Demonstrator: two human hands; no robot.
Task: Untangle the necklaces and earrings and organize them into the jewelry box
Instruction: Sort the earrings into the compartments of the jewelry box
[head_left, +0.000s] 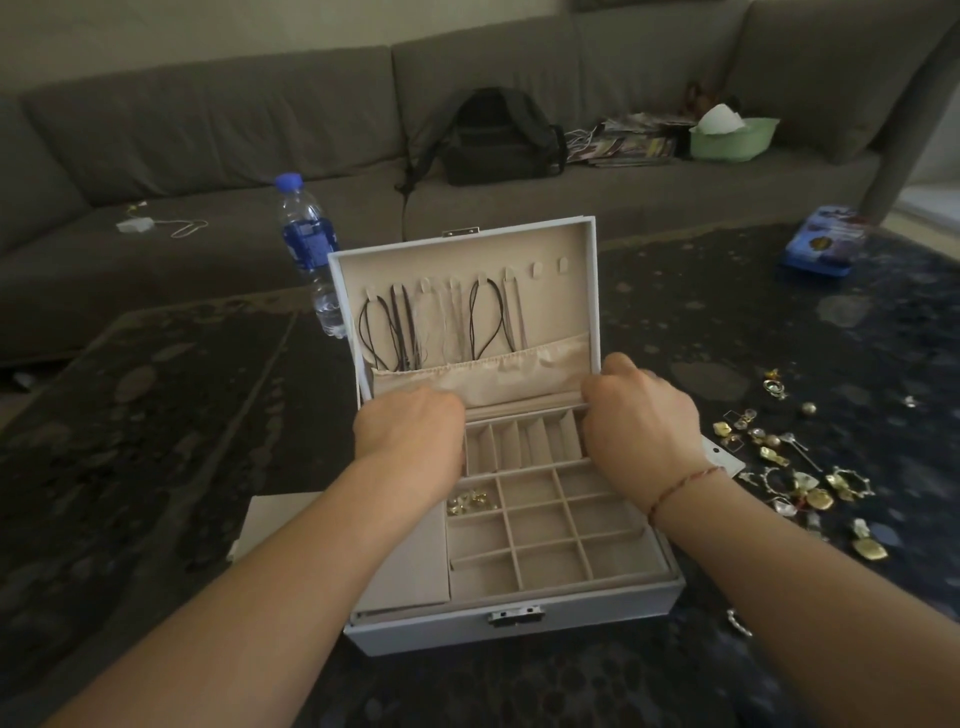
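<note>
Sitting open on the dark desk (156, 415), the jewelry box (514, 618) shows necklaces (441, 317) hung inside its lid and a few earrings (467, 501) in one compartment. We reach our left hand (410, 431) and right hand (636, 410) to the lid's fabric pocket (519, 371); whether either is gripping it, we cannot tell. More earrings (800, 467) lie scattered right of the box.

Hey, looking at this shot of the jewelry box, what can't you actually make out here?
Head view only:
- Fingertips of the left hand and right hand: curled out of sight at the lid pocket, so any grip is unclear.
- Lower ends of the necklaces: hidden inside that pocket.
- Back-left tray compartments of the jewelry box: covered by the left hand.
- Loose earrings on the table: too small and blurred to pair up.
</note>
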